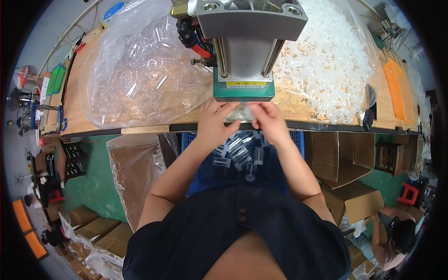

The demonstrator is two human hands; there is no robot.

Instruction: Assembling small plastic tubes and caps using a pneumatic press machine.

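At the table's front edge, both hands meet under the green block of a press. My left hand has its thumb and forefinger apart, their tips beside a shiny clear piece. My right hand is closed in a pinch on a small translucent plastic part, smeared by motion. Part of the work spot is hidden by the press and the fingers. Below my hands, several clear tube-shaped plastic parts lie in a blue basket.
Clear plastic tubes fill a bag on the left of the wooden table. Small white plastic parts are heaped at the right, near an orange tray. Cardboard boxes flank me. Another person sits at lower right.
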